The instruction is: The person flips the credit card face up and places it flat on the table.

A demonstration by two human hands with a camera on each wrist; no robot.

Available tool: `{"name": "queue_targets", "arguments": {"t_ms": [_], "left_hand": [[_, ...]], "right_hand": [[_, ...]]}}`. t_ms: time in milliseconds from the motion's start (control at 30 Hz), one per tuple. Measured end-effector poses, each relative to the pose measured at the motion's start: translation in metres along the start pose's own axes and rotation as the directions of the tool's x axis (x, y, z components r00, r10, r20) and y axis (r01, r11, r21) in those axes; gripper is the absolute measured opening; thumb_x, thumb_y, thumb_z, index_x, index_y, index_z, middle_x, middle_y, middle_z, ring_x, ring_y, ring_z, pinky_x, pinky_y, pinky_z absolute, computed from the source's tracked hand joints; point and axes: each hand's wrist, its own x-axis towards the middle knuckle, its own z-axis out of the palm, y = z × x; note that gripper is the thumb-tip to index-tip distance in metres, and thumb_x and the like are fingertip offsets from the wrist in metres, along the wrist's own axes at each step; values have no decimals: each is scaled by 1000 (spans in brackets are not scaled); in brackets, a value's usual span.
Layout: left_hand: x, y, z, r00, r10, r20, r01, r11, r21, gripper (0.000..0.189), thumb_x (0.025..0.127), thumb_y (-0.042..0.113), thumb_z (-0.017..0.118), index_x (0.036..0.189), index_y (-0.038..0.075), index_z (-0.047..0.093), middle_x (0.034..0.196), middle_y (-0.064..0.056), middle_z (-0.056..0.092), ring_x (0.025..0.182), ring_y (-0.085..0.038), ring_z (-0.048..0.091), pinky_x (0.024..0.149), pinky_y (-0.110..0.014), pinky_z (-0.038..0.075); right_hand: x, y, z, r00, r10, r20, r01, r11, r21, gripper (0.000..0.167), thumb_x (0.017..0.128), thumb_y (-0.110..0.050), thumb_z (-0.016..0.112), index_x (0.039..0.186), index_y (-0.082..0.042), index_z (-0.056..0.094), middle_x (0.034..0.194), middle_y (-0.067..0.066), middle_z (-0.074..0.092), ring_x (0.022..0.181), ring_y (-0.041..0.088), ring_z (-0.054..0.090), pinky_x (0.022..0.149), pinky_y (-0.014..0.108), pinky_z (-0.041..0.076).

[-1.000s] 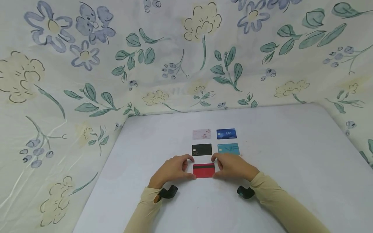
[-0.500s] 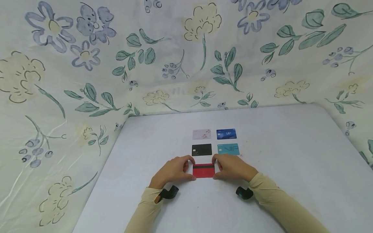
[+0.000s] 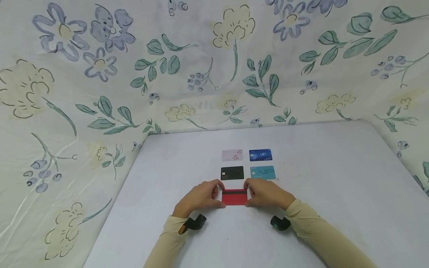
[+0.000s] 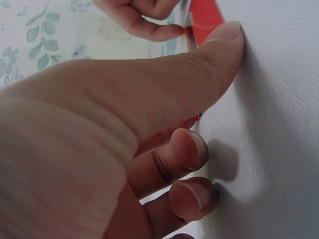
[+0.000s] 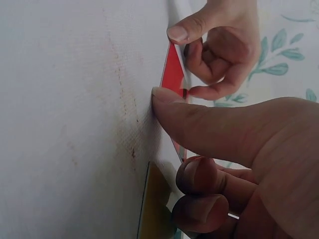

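Note:
A red bank card [image 3: 234, 198], dark magnetic stripe up and along its far side, lies on the white table [image 3: 321, 171]. From its left side my left hand [image 3: 198, 196] holds it, thumb at the near corner and index finger at the far corner. My right hand [image 3: 270, 194] grips the right-hand corners in the same way. In the left wrist view the thumb [image 4: 199, 74] overlaps the edge of the red card [image 4: 204, 22]. The right wrist view has both thumbs at the near edge of the red card [image 5: 172, 72].
Beyond the red card lie a black card [image 3: 232, 173] and a teal card [image 3: 263, 172] side by side. Farther back are a pale pink card [image 3: 232, 155] and a blue card [image 3: 260, 154]. Flower-patterned cloth [image 3: 214, 67] stands behind the table.
Both index fingers have come slightly nearer, onto the far corners of the red card. The cards keep their places on the table.

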Motion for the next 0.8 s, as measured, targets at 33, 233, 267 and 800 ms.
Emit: {"name": "queue_targets", "arguments": {"t_ms": [33,233,267,800], "left_hand": [[0,0,0,1000,0,1,0,1000,-3,53,80,30,89,123,14,62,81,1,56,74,-13,53,64,-28,43],[-1,0,1,1000,11,2,-11,1000,-9,52,81,28,88,123,13,61,80,2,55,72,-12,51,63,-27,41],[-1,0,1,1000,12,2,-12,1000,-8,52,81,28,88,123,13,60,79,2,55,71,-12,51,62,-26,41],[-2,-1,0,1000,31,0,-31,999,12,53,82,29,88,122,13,58,76,3,53,68,-10,49,60,-25,39]], "right_hand": [[0,0,0,1000,0,2,0,1000,3,46,80,-22,90,117,-10,65,73,-2,56,67,13,53,62,27,41],[-4,-4,-1,1000,-9,1,9,1000,-3,46,81,-20,88,118,-8,64,75,-2,55,69,12,52,62,26,41],[-5,-4,-1,1000,-11,-1,11,1000,-7,46,81,-20,88,118,-8,64,75,-3,55,69,12,52,62,26,41],[-3,-5,1,1000,9,10,-9,1000,-3,54,78,-24,91,120,-9,61,74,-2,56,67,12,52,60,26,39]]}}
